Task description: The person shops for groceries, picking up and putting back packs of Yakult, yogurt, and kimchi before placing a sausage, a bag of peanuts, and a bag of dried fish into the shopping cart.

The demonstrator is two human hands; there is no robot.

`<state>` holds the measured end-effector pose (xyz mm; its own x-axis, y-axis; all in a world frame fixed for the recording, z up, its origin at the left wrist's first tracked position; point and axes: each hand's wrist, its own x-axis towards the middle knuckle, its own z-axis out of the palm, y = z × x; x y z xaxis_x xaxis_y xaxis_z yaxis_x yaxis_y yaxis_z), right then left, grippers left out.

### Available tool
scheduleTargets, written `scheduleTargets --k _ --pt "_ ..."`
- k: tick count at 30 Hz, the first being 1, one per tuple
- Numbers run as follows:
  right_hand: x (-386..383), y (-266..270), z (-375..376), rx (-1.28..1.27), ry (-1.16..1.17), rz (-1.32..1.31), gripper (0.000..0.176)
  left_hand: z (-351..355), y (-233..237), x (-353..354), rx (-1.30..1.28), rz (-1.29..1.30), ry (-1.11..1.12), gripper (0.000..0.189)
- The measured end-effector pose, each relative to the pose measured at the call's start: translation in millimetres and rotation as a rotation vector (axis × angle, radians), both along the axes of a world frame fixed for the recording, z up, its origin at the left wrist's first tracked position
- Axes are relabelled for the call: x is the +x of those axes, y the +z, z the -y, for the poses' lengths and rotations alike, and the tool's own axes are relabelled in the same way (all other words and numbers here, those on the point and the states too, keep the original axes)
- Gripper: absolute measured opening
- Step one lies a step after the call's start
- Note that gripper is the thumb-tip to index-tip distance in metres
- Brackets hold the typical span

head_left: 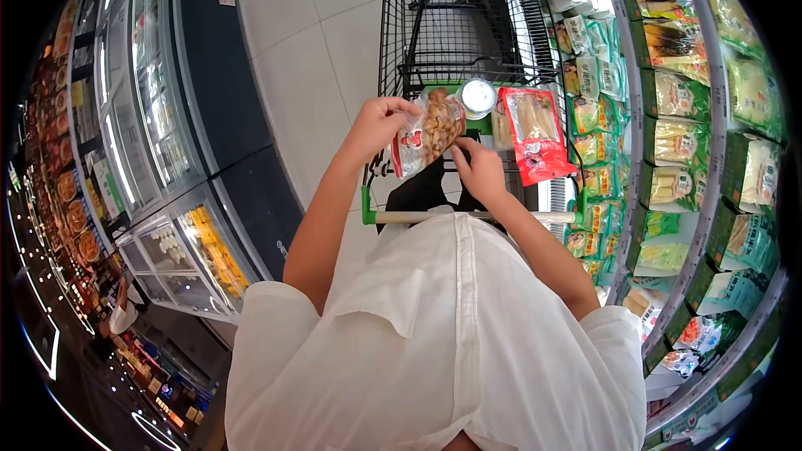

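Observation:
My left hand [383, 129] pinches the upper left edge of a clear plastic bag of brown pieces [440, 125], which has red and white print on its left side. My right hand [480, 169] grips the bag's lower right edge, thumb on top and the other fingers partly hidden. The bag is over the near end of a black wire shopping cart [468, 73]. Just right of the bag stands a round container with a pale lid [478, 98]. A red packet with a clear window [535, 135] lies further right, apart from my hands.
The cart's handle bar [476, 218], with green ends, runs in front of my body. Refrigerated shelves [668, 138] of packaged food line the right side. Glass-fronted cabinets [154, 75] stand at left, beyond pale floor tiles [292, 50]. Another person [123, 311] is far left.

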<state>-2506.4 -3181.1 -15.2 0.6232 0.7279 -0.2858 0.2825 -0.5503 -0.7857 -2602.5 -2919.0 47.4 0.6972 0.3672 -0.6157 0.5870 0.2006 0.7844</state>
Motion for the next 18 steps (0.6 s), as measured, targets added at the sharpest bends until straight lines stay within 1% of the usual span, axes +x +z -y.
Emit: scheduleTargets --k 2,4,5,6,8,10,11,13,14,16,17,18 --pt "0.4 -1.9 4.2 -0.026 -0.009 -0.010 0.037 -5.1 -26.5 -1.7 0.012 -0.015 0.017 0.028" --pt "1.3 -7.1 5.8 -0.060 0.029 0.076 0.039 -9.4 -66.7 -9.5 0.297 -0.145 -0.158 0.025" --pt "1.7 -5.8 4.7 -0.059 0.030 0.076 0.039 -8.3 -95.3 -16.5 0.477 -0.196 -0.288 0.023" --pt "2.7 -2.7 3.0 -0.099 0.063 0.059 0.040 -4.3 -108.9 -20.5 0.477 -0.196 -0.288 0.023" --pt "3.5 -1.3 -0.5 -0.139 0.095 0.044 0.041 4.0 -122.8 -20.4 0.723 -0.060 -0.282 0.022" --pt "3.9 -4.1 -6.9 -0.205 0.154 0.025 0.053 5.3 -116.4 -15.9 0.697 -0.101 -0.285 0.022" --pt "4.0 -7.7 -10.9 -0.204 0.152 0.026 0.053 6.1 -112.5 -14.3 0.684 -0.117 -0.272 0.023" --pt "2.8 -18.8 -17.2 -0.280 0.131 0.056 0.067 7.7 -98.8 -11.7 0.670 -0.132 -0.260 0.023" --pt "4.2 -24.4 -19.9 -0.280 0.130 0.057 0.067 6.5 -91.1 -12.5 0.650 -0.138 -0.248 0.025" --pt "7.8 -32.1 -27.3 -0.262 0.036 0.013 0.079 6.4 -63.3 -8.6 0.629 -0.147 -0.237 0.026" --pt "10.9 -36.1 -30.8 -0.261 0.037 0.011 0.079 7.0 -47.7 -5.8 0.554 -0.161 -0.220 0.024" --pt "15.1 -40.9 -33.3 -0.289 -0.003 -0.096 0.082 8.1 -39.5 -4.9 0.479 -0.175 -0.201 0.022"
